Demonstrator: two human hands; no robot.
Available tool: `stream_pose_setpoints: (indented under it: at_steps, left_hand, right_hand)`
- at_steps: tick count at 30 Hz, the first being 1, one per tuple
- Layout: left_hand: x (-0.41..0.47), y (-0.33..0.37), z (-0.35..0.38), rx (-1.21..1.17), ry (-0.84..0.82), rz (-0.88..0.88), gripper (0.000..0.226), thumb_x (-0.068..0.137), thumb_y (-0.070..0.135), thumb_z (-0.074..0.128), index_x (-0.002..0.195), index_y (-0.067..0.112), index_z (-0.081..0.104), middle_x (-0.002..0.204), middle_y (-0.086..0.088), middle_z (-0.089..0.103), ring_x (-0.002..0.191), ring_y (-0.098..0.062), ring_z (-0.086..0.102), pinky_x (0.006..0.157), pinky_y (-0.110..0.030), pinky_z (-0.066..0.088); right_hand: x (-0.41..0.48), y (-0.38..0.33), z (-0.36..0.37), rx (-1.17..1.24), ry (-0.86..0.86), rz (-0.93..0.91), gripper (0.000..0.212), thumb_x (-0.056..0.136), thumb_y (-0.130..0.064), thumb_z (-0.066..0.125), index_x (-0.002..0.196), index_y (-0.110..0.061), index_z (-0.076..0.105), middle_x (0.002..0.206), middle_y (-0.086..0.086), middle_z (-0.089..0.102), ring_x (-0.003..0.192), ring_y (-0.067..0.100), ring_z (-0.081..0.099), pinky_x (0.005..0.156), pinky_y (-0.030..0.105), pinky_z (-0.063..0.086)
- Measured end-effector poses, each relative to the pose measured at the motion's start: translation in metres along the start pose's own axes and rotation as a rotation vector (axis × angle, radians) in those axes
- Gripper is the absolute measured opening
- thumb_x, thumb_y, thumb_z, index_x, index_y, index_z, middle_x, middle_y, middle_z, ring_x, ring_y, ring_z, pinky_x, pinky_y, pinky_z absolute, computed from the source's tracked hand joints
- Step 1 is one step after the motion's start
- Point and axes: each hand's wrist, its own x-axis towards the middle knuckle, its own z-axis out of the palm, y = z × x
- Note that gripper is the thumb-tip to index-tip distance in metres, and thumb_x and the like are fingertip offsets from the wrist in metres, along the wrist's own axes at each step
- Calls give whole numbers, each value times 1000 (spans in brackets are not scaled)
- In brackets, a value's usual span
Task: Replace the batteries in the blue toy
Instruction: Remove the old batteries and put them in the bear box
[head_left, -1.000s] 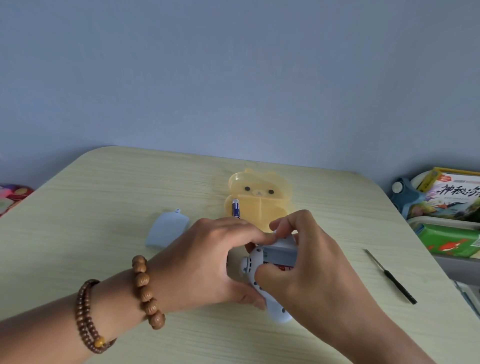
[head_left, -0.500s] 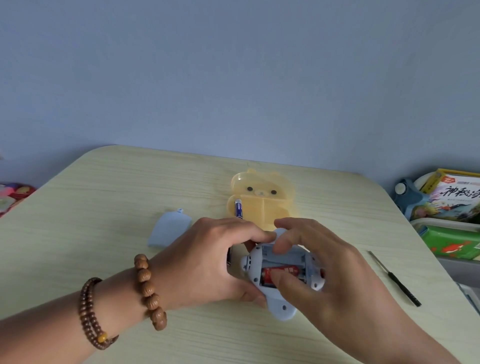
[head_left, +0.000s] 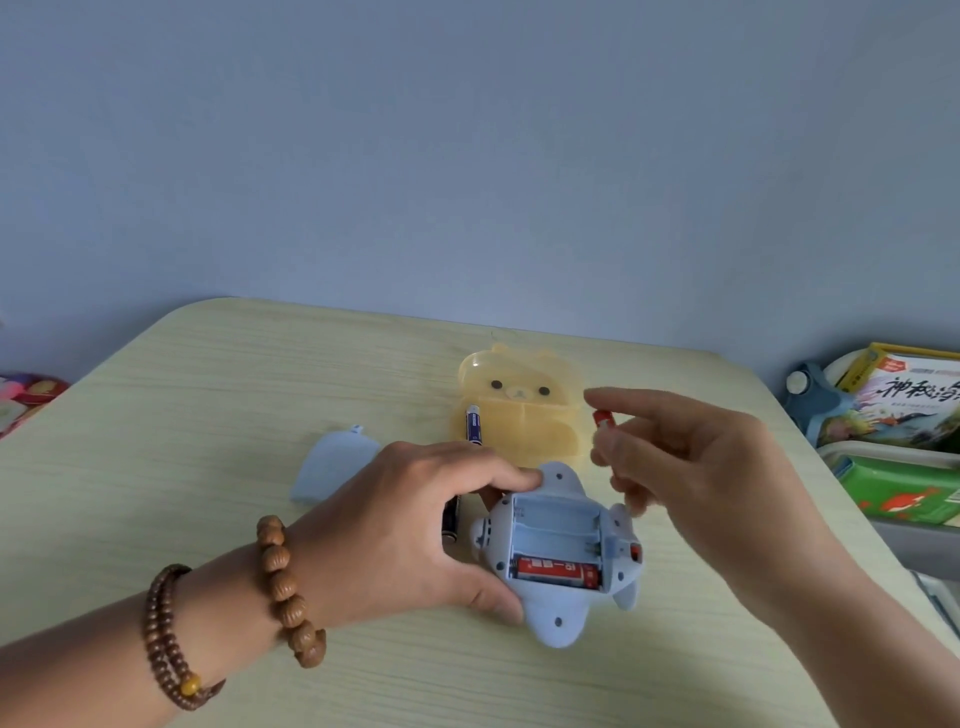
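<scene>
The blue toy (head_left: 556, 613) lies belly-up on the table with its battery bay open. One red battery (head_left: 558, 570) sits in the nearest slot; the other slots are bare. My left hand (head_left: 410, 525) grips the toy's left side between thumb and forefinger. My right hand (head_left: 696, 462) is lifted beyond the toy and pinches a second red battery (head_left: 602, 419). The toy's blue cover (head_left: 332, 462) lies to the left. A blue battery (head_left: 474, 424) rests in the yellow bear-shaped box (head_left: 550, 415). A dark battery (head_left: 451, 519) shows beside my left palm.
The pale wooden table (head_left: 208, 415) ends at a blue wall. Off the right edge stand bins with a picture book (head_left: 904, 395) and a green box (head_left: 904, 488). Colourful items (head_left: 26, 395) sit past the left edge.
My right hand has lifted a red battery out of the toy's bay and carried it up and right. The bay, earlier covered by fingers, now shows one battery. My left hand stays put.
</scene>
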Motion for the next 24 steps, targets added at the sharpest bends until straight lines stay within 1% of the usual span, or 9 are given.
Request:
stream_pose_setpoints:
  at_steps: [2, 4, 5, 7, 9, 12, 16, 19, 24]
  left_hand:
    - [-1, -1, 0, -11, 1, 1, 80, 51, 55, 92, 124, 39, 64, 118, 32, 65, 110, 16, 58, 92, -5, 42]
    - [-1, -2, 0, -16, 4, 5, 81, 51, 56, 92, 125, 39, 64, 119, 32, 65, 110, 16, 58, 93, -5, 42]
    - [-1, -3, 0, -18, 5, 7, 81, 51, 57, 91, 125, 39, 64, 120, 33, 64, 111, 17, 57, 94, -4, 41]
    - [-2, -3, 0, -16, 2, 6, 81, 52, 59, 90, 126, 40, 63, 121, 33, 63, 112, 17, 56, 95, -5, 42]
    - [-1, -4, 0, -9, 1, 5, 82, 51, 60, 89, 126, 41, 62, 120, 34, 63, 112, 16, 57, 94, -7, 43]
    - [-1, -5, 0, -15, 4, -3, 83, 50, 59, 91, 126, 41, 62, 122, 32, 64, 113, 15, 57, 96, -11, 45]
    - [-1, -5, 0, -7, -1, -5, 82, 51, 57, 91, 126, 40, 63, 122, 32, 63, 113, 15, 57, 96, -11, 45]
    - [-1, -5, -1, -12, -11, -11, 81, 52, 55, 92, 126, 38, 64, 123, 30, 63, 114, 15, 56, 97, -9, 43]
    - [-1, -4, -2, -17, -17, -16, 81, 52, 55, 91, 126, 38, 63, 124, 30, 63, 116, 16, 55, 99, -10, 43]
  right_hand:
    - [14, 1, -2, 86, -77, 80, 47, 67, -33, 85, 113, -28, 74, 80, 5, 78, 66, 17, 72, 74, 36, 60]
    - [25, -3, -2, 104, -124, 101, 68, 55, -31, 88, 120, -22, 70, 85, 4, 80, 72, 18, 76, 78, 35, 61]
    - [31, -5, -1, 60, -134, 79, 69, 54, -28, 89, 120, -21, 70, 84, 2, 80, 73, 16, 77, 79, 34, 61]
    - [44, -10, 4, -141, -130, -4, 58, 61, -26, 93, 114, -26, 71, 82, -7, 80, 71, 6, 76, 73, 21, 59]
    - [55, -14, 14, -379, -153, -112, 52, 64, -34, 93, 111, -35, 71, 86, -14, 76, 74, -2, 71, 66, 10, 54]
    - [70, -14, 33, -591, -285, -228, 56, 65, -40, 91, 117, -36, 70, 103, -18, 67, 87, -1, 65, 73, 17, 54]
    - [86, -11, 44, -691, -431, -229, 60, 68, -44, 89, 123, -33, 67, 109, -19, 65, 96, 0, 62, 80, 17, 51]
    - [93, -11, 43, -736, -473, -214, 61, 67, -45, 88, 123, -34, 67, 110, -18, 65, 99, 2, 61, 85, 23, 51]
    - [94, -6, 42, -725, -477, -223, 63, 67, -46, 88, 125, -35, 66, 109, -19, 63, 99, 1, 59, 82, 19, 48]
